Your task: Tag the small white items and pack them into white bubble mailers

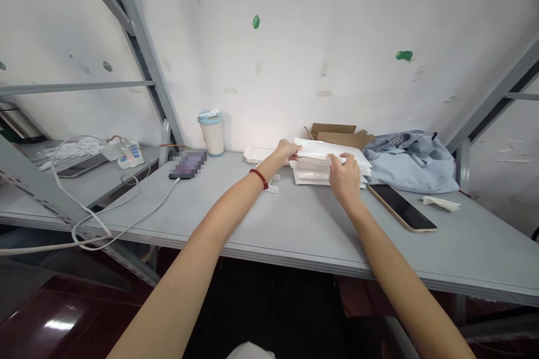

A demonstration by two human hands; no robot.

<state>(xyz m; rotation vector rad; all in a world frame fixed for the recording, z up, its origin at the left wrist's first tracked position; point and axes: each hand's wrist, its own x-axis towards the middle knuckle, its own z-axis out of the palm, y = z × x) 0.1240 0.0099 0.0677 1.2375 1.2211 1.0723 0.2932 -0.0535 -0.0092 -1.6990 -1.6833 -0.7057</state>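
A stack of flat white packets (pixel 311 173) with a glossy wrap lies on the desk ahead of me. My left hand (pixel 288 150), with a red bead bracelet on its wrist, pinches the left end of the top white packet (pixel 316 147). That end sits slightly raised above the stack. With bent fingers, my right hand (pixel 345 177) grips the same packet at its front edge, towards the right; its fingertips are partly hidden. Behind my left wrist lies another white packet (pixel 257 154). Small white strips (pixel 271 189) rest beside the stack, partly covered by my left forearm.
An open cardboard box (pixel 337 137) stands behind the stack, with light blue cloth (pixel 410 162) to its right. A phone (pixel 402 207) and folded tissue (pixel 441 203) lie at right. To the left are a lidded cup (pixel 211 134), a phone on a cable (pixel 188 165) and a metal frame (pixel 145 50).
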